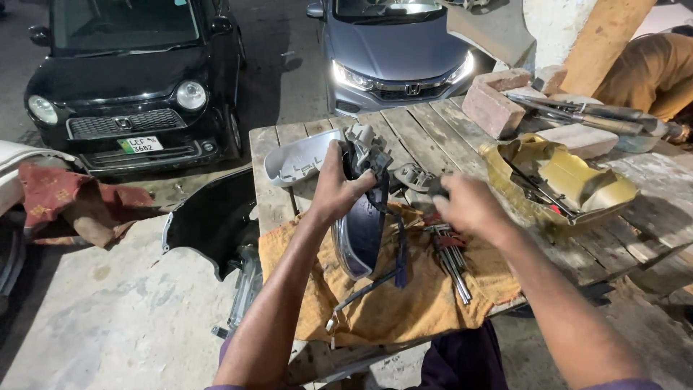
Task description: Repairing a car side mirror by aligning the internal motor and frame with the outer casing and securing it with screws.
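Note:
My left hand (pixel 333 189) grips a car side mirror assembly (pixel 361 224) and holds it upright over an orange cloth (pixel 404 303) on a wooden table (pixel 426 130). Wires hang from the mirror's lower end. My right hand (pixel 468 206) is blurred just to the right of the mirror, closed around a small dark part (pixel 437 188). A grey mirror cover (pixel 297 157) lies behind my left hand.
A set of hex keys (pixel 451 256) lies on the cloth. A yellow-gold plastic housing (pixel 559 180), bricks (pixel 494 105) and long tools (pixel 577 112) sit at the table's right. A black car (pixel 133 79) and a silver car (pixel 393 50) stand beyond. Another person (pixel 650 72) crouches at far right.

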